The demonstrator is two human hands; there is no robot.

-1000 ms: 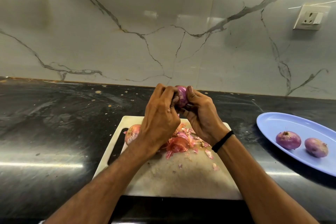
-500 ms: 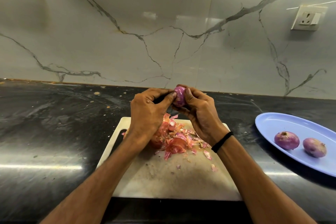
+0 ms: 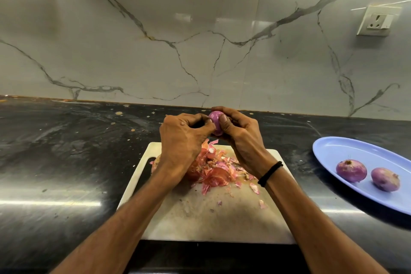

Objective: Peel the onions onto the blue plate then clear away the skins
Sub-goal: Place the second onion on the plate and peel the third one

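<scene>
Over the black counter (image 3: 66,151), an onion (image 3: 215,123) is gripped in the right hand (image 3: 241,140) and pinched by the left hand (image 3: 182,140) (peeling is the step). Next, the thin skin must be pulled off gently before the blue plate (image 3: 333,151) is used.

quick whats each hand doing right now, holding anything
Left hand: fingers curled, pinching the side of the small round purple onion.
Right hand: grip closed round the same onion, thumb on its front.
</scene>
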